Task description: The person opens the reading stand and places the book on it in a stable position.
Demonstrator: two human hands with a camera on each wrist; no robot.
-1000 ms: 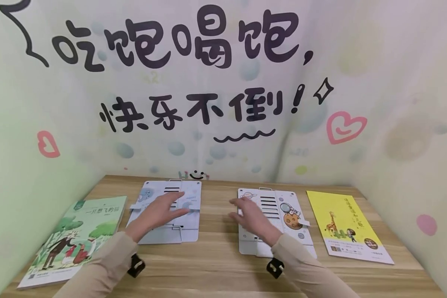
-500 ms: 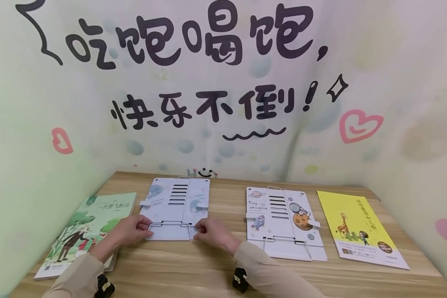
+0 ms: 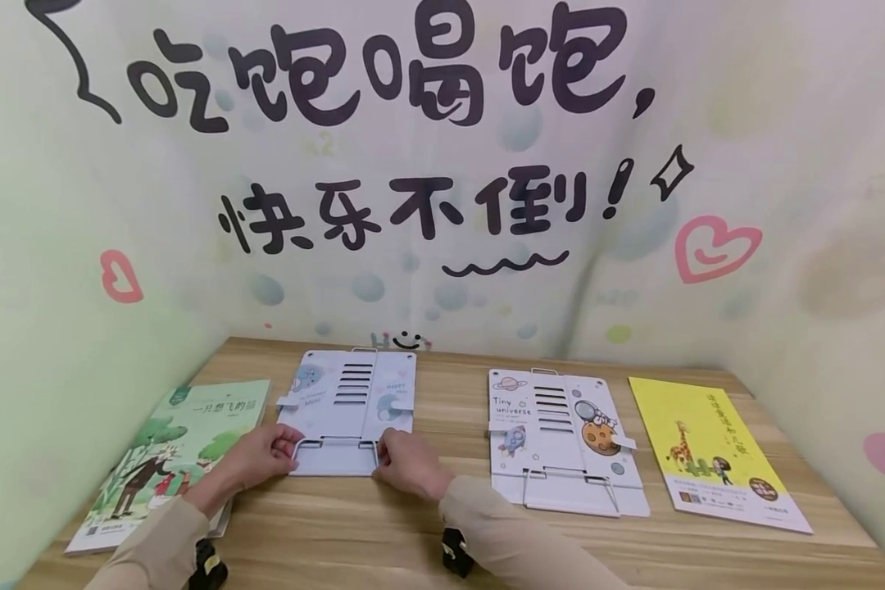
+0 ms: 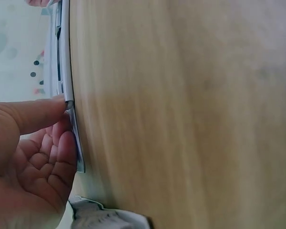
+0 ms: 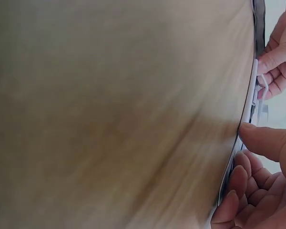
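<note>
A pale blue-white metal book stand (image 3: 323,419) with slots and cartoon prints lies flat on the wooden table. My left hand (image 3: 256,460) pinches it at the lower left corner, by the bent wire leg. At the lower right corner my right hand (image 3: 413,465) grips it, thumb and curled fingers at the edge. From the left wrist, my left hand (image 4: 35,148) shows its thumb at the stand's thin edge. The right wrist view has my right hand (image 5: 264,191) close at the near edge, and the left hand (image 5: 279,57) beyond by a white wire.
A second book stand (image 3: 519,455) with space prints lies flat to the right. Past it is a yellow book (image 3: 696,410) with a giraffe. A green picture book (image 3: 184,434) lies at the left, partly under the left forearm. A printed curtain (image 3: 442,311) rises behind the table (image 3: 354,533).
Both hands came down from above the two stands to the left stand's lower corners. Over the last half second the right hand shifted slightly left and up along its edge.
</note>
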